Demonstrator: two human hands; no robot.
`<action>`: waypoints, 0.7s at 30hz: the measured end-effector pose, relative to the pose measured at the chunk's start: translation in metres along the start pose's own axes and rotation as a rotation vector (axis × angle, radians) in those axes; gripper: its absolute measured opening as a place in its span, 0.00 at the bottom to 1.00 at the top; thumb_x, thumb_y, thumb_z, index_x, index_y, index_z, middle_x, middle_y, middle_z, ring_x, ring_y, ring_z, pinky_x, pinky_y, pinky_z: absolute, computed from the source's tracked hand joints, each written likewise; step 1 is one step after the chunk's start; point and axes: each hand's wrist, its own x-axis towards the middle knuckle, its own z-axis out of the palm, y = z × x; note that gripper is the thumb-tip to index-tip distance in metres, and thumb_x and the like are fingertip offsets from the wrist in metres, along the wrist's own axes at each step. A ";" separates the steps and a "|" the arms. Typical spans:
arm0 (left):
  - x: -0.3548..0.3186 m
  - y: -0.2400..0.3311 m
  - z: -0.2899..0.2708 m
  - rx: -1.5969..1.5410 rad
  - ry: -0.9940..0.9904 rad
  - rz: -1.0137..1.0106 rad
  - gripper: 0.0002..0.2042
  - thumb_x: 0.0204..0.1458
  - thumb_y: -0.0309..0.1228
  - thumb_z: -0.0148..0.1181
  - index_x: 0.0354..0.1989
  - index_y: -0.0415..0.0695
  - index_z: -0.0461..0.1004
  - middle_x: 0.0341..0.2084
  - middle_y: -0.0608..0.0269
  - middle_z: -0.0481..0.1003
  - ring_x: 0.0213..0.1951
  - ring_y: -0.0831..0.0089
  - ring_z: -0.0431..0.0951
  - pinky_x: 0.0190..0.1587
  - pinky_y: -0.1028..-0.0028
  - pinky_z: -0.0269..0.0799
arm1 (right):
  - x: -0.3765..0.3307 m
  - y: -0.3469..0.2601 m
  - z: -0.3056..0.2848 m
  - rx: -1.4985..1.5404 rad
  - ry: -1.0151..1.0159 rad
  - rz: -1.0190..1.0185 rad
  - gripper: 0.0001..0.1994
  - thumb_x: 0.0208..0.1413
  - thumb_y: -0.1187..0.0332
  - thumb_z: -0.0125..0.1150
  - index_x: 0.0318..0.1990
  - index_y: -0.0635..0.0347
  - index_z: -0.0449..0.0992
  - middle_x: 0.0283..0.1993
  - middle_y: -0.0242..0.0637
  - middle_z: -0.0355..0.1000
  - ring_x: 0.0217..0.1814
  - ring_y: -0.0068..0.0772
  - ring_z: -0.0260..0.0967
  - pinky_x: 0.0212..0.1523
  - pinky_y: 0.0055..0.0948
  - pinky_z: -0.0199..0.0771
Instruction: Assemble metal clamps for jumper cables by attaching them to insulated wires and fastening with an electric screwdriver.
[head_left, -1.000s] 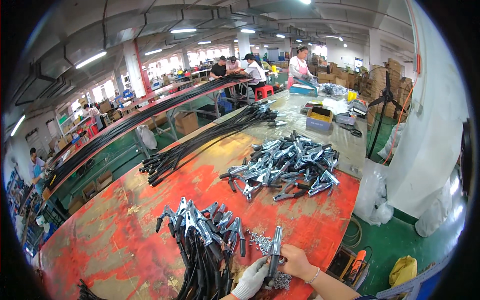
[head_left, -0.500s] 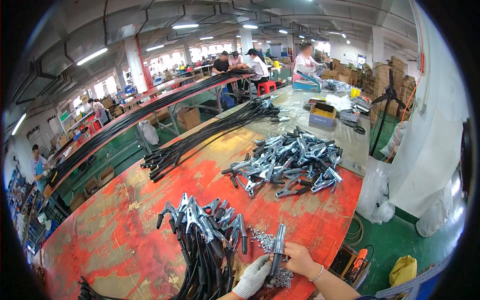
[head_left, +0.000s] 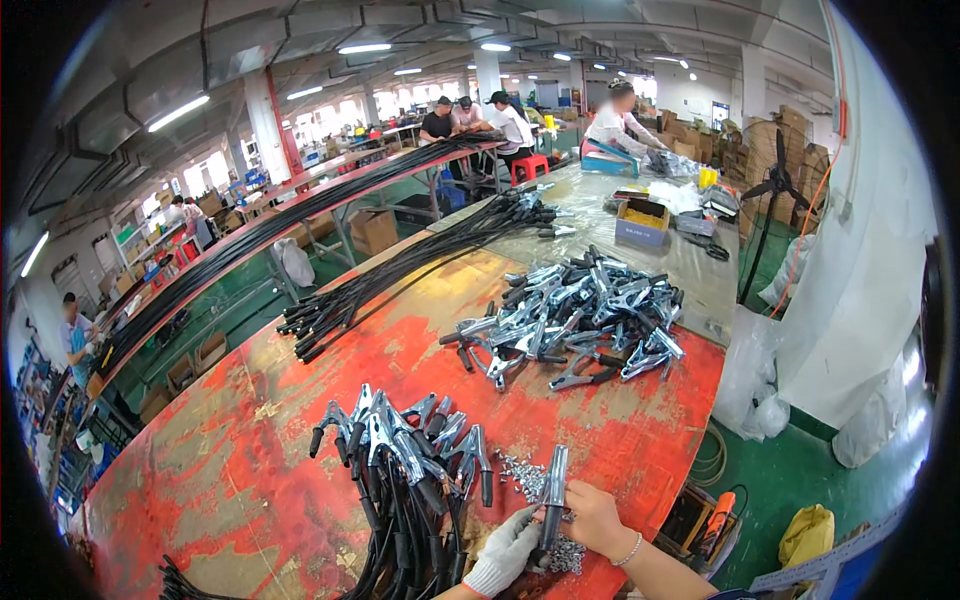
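Note:
A silver clamp with black handles (head_left: 553,482), jaws pointing up, stands between my hands at the table's near edge. My left hand (head_left: 508,550), in a white knit glove, grips its lower handle end. My bare right hand (head_left: 598,520), a bracelet at the wrist, has its fingers closed against the clamp's right side; whether a small part is between the fingertips is hidden. Small metal screws or nuts (head_left: 568,556) lie loose under and beside the hands. Left of them is a bundle of black cables (head_left: 405,545) with clamps (head_left: 390,430) on their ends.
A large heap of loose clamps (head_left: 580,320) lies farther back on the worn red table (head_left: 230,480). Behind it are more black cables (head_left: 400,265) and a box of yellow parts (head_left: 642,222). A standing fan (head_left: 776,188) is at the right. Several people work in the background.
The view has shifted slightly. Both hands hold nearly the same place around the clamp. The person at the back right has leaned and reached toward the table.

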 end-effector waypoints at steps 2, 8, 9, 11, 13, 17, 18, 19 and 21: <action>0.003 -0.010 -0.005 0.037 0.011 0.067 0.18 0.62 0.33 0.47 0.57 0.37 0.61 0.31 0.62 0.74 0.27 0.77 0.75 0.28 0.79 0.72 | 0.001 -0.004 0.002 0.007 0.016 0.009 0.10 0.43 0.63 0.71 0.32 0.55 0.80 0.31 0.34 0.72 0.32 0.35 0.72 0.31 0.30 0.73; -0.002 0.001 -0.002 0.084 0.005 -0.010 0.20 0.60 0.27 0.47 0.59 0.34 0.59 0.41 0.62 0.72 0.37 0.80 0.71 0.39 0.79 0.70 | 0.005 -0.015 -0.005 0.067 0.085 -0.014 0.11 0.40 0.66 0.70 0.34 0.52 0.78 0.30 0.33 0.71 0.30 0.37 0.71 0.30 0.31 0.74; -0.002 0.003 -0.001 0.069 -0.002 -0.016 0.20 0.60 0.28 0.47 0.59 0.34 0.59 0.41 0.62 0.72 0.38 0.80 0.71 0.40 0.79 0.70 | 0.004 -0.014 -0.005 0.032 0.070 0.007 0.11 0.40 0.65 0.70 0.33 0.52 0.78 0.30 0.33 0.71 0.30 0.37 0.71 0.30 0.31 0.73; -0.003 0.004 -0.001 0.054 -0.007 -0.027 0.20 0.60 0.28 0.47 0.59 0.34 0.59 0.41 0.62 0.72 0.38 0.80 0.71 0.41 0.79 0.69 | 0.002 -0.013 -0.003 -0.033 0.050 0.052 0.10 0.41 0.65 0.70 0.33 0.52 0.79 0.30 0.33 0.71 0.29 0.37 0.71 0.29 0.31 0.72; -0.002 0.003 -0.002 0.040 -0.007 -0.034 0.19 0.60 0.28 0.47 0.59 0.34 0.59 0.40 0.62 0.72 0.39 0.80 0.70 0.42 0.79 0.69 | 0.001 -0.010 0.002 0.068 0.101 -0.032 0.10 0.40 0.64 0.72 0.31 0.55 0.80 0.28 0.36 0.69 0.26 0.37 0.70 0.26 0.32 0.70; 0.005 -0.013 -0.007 0.170 0.020 0.116 0.18 0.61 0.28 0.45 0.58 0.37 0.61 0.37 0.63 0.73 0.34 0.79 0.73 0.37 0.78 0.72 | 0.002 -0.014 0.001 0.017 0.099 -0.049 0.10 0.41 0.64 0.73 0.28 0.58 0.79 0.25 0.37 0.67 0.23 0.36 0.67 0.23 0.34 0.67; 0.005 -0.015 -0.007 0.177 0.033 0.129 0.18 0.61 0.28 0.45 0.58 0.37 0.61 0.37 0.63 0.73 0.35 0.79 0.73 0.39 0.78 0.71 | 0.002 -0.016 0.000 0.023 0.105 -0.021 0.10 0.42 0.64 0.72 0.30 0.56 0.79 0.27 0.37 0.68 0.24 0.37 0.68 0.24 0.33 0.68; 0.003 -0.014 -0.005 0.185 0.046 0.141 0.18 0.61 0.28 0.45 0.58 0.37 0.61 0.38 0.64 0.73 0.36 0.79 0.72 0.40 0.78 0.71 | 0.003 -0.019 -0.001 0.030 0.113 0.008 0.10 0.42 0.63 0.71 0.31 0.54 0.79 0.28 0.36 0.69 0.26 0.38 0.69 0.25 0.33 0.69; -0.001 -0.005 -0.004 0.227 0.044 0.157 0.18 0.61 0.29 0.46 0.58 0.36 0.63 0.37 0.64 0.73 0.37 0.80 0.71 0.41 0.78 0.70 | 0.007 -0.023 -0.001 0.071 0.128 0.040 0.10 0.43 0.62 0.69 0.33 0.52 0.79 0.30 0.35 0.70 0.27 0.39 0.70 0.26 0.33 0.70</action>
